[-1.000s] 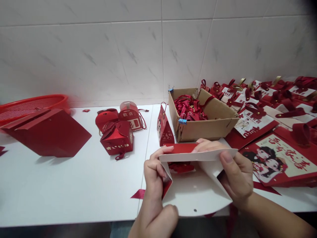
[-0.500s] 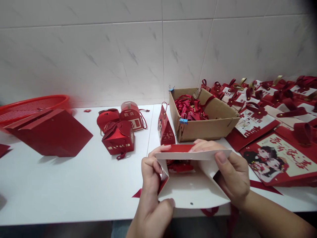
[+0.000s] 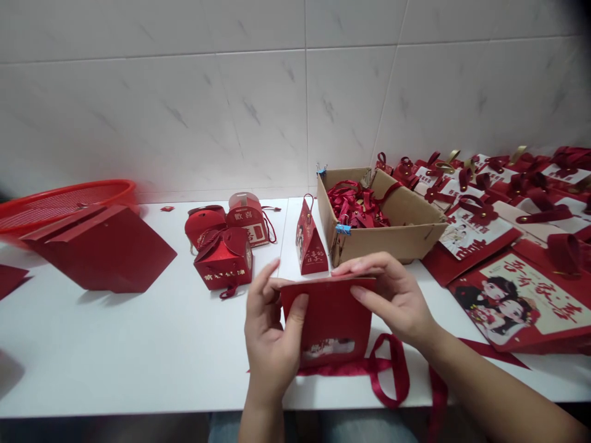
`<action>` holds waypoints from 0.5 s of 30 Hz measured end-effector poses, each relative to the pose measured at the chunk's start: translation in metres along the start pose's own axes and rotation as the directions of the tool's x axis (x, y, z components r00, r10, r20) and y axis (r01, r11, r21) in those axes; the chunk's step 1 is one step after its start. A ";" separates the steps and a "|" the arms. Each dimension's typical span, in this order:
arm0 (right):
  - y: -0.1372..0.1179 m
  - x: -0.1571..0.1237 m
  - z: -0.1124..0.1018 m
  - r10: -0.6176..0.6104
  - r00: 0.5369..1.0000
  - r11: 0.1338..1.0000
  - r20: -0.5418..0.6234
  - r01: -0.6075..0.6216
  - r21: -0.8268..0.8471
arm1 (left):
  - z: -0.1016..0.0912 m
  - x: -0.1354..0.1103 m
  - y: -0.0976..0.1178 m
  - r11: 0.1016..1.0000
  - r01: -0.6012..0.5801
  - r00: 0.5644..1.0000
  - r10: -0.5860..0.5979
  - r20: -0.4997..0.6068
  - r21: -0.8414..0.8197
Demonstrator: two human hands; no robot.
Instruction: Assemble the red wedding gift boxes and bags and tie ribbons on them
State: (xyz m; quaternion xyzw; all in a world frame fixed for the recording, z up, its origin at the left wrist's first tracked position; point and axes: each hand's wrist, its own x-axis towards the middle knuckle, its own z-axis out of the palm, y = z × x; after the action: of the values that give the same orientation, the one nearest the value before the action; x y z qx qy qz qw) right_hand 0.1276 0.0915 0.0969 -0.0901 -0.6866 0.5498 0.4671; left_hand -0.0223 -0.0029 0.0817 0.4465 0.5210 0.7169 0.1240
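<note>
Both left hand (image 3: 272, 335) and right hand (image 3: 397, 301) have their grip clamped on the red bag (image 3: 337, 314) near the edge of the bench (image 3: 138, 357), its mouth, gaping a moment ago, now looking drawn together and so nearly closed.

Ribbons (image 3: 353, 206) in carton (image 3: 383, 242) behind hands (image 3: 272, 344), gift boxes (image 3: 223, 258) left of it, basket (image 3: 115, 193) far left, bags (image 3: 530, 289) right.
</note>
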 end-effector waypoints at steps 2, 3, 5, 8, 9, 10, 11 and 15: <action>0.001 0.002 -0.003 -0.093 0.995 0.993 0.027 0.095 -0.072 | -0.002 0.001 -0.002 0.988 -0.149 0.988 0.147 0.047 0.048; 0.001 0.003 -0.005 -0.129 0.990 0.986 0.050 0.133 -0.105 | -0.004 0.002 -0.003 0.977 -0.208 0.976 0.204 0.071 0.053; 0.002 0.004 -0.009 -0.175 0.981 0.966 0.088 0.188 -0.175 | -0.006 0.001 -0.003 0.964 -0.262 0.960 0.257 0.110 0.036; 0.004 0.000 -0.012 -0.220 0.959 0.931 0.178 0.261 -0.255 | -0.006 -0.001 -0.004 0.971 -0.241 0.960 0.238 0.147 0.000; 0.004 -0.001 -0.012 -0.223 0.955 0.924 0.198 0.271 -0.268 | -0.006 -0.002 -0.004 0.973 -0.232 0.963 0.231 0.141 -0.004; 0.003 -0.002 -0.012 -0.222 0.952 0.921 0.210 0.275 -0.277 | -0.005 -0.003 -0.004 0.973 -0.229 0.967 0.227 0.114 0.008; 0.001 -0.002 -0.013 -0.220 0.949 0.918 0.227 0.280 -0.282 | -0.003 -0.004 -0.004 0.974 -0.223 0.973 0.221 0.069 0.030; -0.014 0.016 -0.035 -0.234 0.954 0.875 0.187 0.291 -0.388 | 0.003 -0.007 0.000 0.995 -0.085 0.994 0.088 -0.063 0.058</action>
State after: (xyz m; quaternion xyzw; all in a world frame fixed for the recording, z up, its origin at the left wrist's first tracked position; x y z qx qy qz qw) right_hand 0.1503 0.1202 0.1154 -0.0551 -0.8223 0.3292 0.4609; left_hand -0.0158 -0.0050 0.0787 0.4480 0.5246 0.7212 0.0631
